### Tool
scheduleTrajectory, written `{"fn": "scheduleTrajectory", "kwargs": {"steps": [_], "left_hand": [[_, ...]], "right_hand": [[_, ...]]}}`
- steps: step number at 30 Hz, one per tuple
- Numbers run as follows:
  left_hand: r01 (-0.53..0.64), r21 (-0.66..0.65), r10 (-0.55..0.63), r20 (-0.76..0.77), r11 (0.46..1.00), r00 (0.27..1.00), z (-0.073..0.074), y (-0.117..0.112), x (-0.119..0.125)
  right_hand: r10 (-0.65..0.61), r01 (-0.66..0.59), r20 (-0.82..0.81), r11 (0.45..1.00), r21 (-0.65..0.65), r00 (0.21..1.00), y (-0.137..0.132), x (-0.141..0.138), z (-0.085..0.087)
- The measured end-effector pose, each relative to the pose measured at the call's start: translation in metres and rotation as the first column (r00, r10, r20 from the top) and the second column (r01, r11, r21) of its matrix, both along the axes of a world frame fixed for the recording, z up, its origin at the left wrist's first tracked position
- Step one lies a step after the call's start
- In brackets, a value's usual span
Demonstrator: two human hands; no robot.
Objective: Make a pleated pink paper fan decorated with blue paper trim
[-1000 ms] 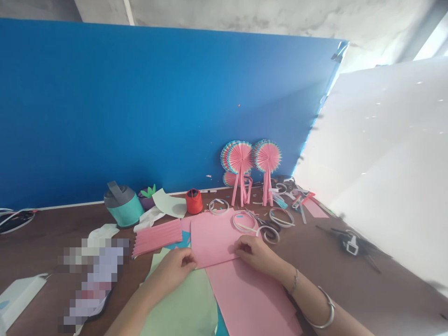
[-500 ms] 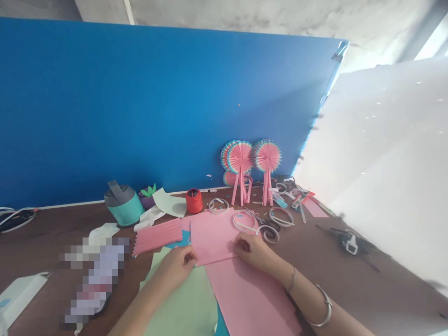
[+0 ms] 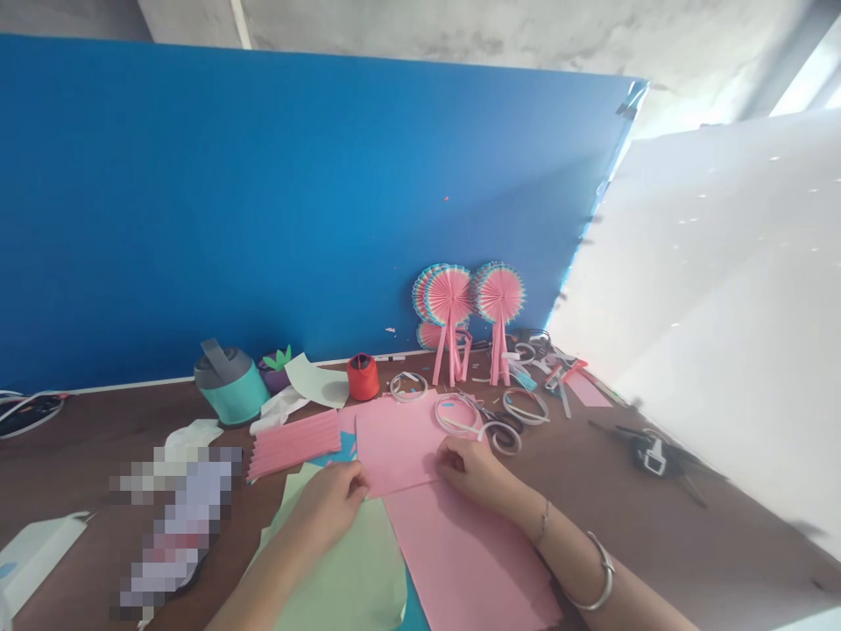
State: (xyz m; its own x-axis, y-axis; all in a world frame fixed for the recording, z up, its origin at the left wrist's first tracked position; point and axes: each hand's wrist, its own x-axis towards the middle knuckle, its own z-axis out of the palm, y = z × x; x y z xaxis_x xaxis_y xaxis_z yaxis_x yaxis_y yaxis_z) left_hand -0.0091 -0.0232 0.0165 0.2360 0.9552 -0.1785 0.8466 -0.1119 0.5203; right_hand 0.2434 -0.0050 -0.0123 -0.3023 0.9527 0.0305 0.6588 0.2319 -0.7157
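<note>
Pink sheet [image 3: 394, 443]: one, lying on the brown table [image 3: 657, 535] right in front of you, its far part doubled over the near part. You are holding it at both ends of the crease.

- Your left hand [image 3: 332, 501] is nipping the left corner of the flap between thumb and forefinger, with the other fingers curled in close.
- Your right hand [image 3: 469, 469] is gripping the right end of the flap, fingertips bunched together on the edge. Two bracelets are sitting on that wrist: a thin chain [image 3: 542, 524] and a silver bangle [image 3: 597, 578].
- One pale green sheet [image 3: 342, 570] is lying under your left hand, tucked partly beneath the pink one.
- One pleated pink strip [image 3: 294, 443] is lying just left of the flap.
- Two pink paper fans [image 3: 450, 294] are standing upright against the blue board [image 3: 263, 193]. More are showing behind them, but you cannot count those.
- One red spool [image 3: 363, 377] and one teal pot with a grey lid [image 3: 227, 386] are standing near the board.
- Four white paper coils [image 3: 526, 405] are lying beyond your right hand.
</note>
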Motion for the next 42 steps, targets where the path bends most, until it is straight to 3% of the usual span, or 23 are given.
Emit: {"fn": "scheduleTrajectory", "kwargs": {"steps": [8, 19, 25, 28, 33, 42], "left_hand": [[0.029, 0.017, -0.027, -0.063, 0.999, 0.998, 0.006, -0.004, 0.002], [0.049, 0.014, -0.048, -0.04, 0.999, 0.998, 0.008, -0.003, 0.001], [0.136, 0.078, -0.12, -0.188, 0.988, 0.975, 0.02, -0.01, 0.009], [0.207, 0.178, -0.15, -0.287, 0.962, 0.946, 0.014, -0.012, 0.014], [0.405, 0.334, -0.321, -0.28, 0.851, 0.905, -0.003, -0.017, 0.018], [0.384, 0.408, -0.287, -0.281, 0.828, 0.916, 0.003, -0.017, 0.014]], "right_hand": [[0.037, -0.04, 0.066, 0.998, 0.046, 0.997, 0.0, 0.0, -0.001], [0.071, -0.084, 0.137, 0.992, 0.09, 0.988, 0.004, 0.001, -0.008], [0.096, -0.16, 0.252, 0.955, 0.248, 0.963, -0.001, 0.002, -0.003], [0.07, -0.221, 0.404, 0.913, 0.341, 0.912, -0.007, -0.002, -0.003], [0.128, -0.392, 0.551, 0.832, 0.393, 0.824, -0.01, -0.009, -0.01], [0.124, -0.388, 0.528, 0.817, 0.427, 0.84, -0.005, 0.006, -0.007]]}}
